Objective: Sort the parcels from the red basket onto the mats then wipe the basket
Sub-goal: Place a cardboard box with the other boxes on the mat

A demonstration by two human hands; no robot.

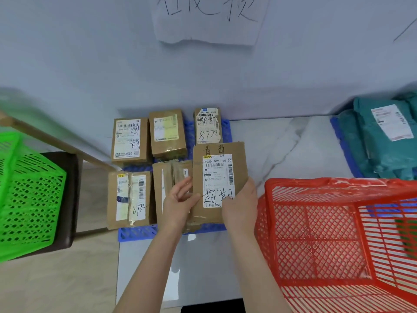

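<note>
Left hand (180, 199) and right hand (240, 202) grip a labelled cardboard parcel (217, 175) over the blue mat (137, 231); the red basket (316, 222) stands just right of them

Centre, against the pale wall (67, 64): blue plastic grid mat (135, 232) on the white marbled tabletop (282, 143), under two rows of brown cardboard parcels (168, 133). Over the mat's front right, large flat cardboard parcel (217, 177), left hand (180, 204) at its near left edge, right hand (240, 206) at its near right corner. Just right, red plastic lattice basket (316, 222). Behind it, far right, teal plastic mailer bags (383, 141) on a second blue mat (338, 132). Far left, green plastic lattice basket (33, 188) on a dark stool (70, 177). High on the wall, handwritten white paper sheet (209, 19).
</note>
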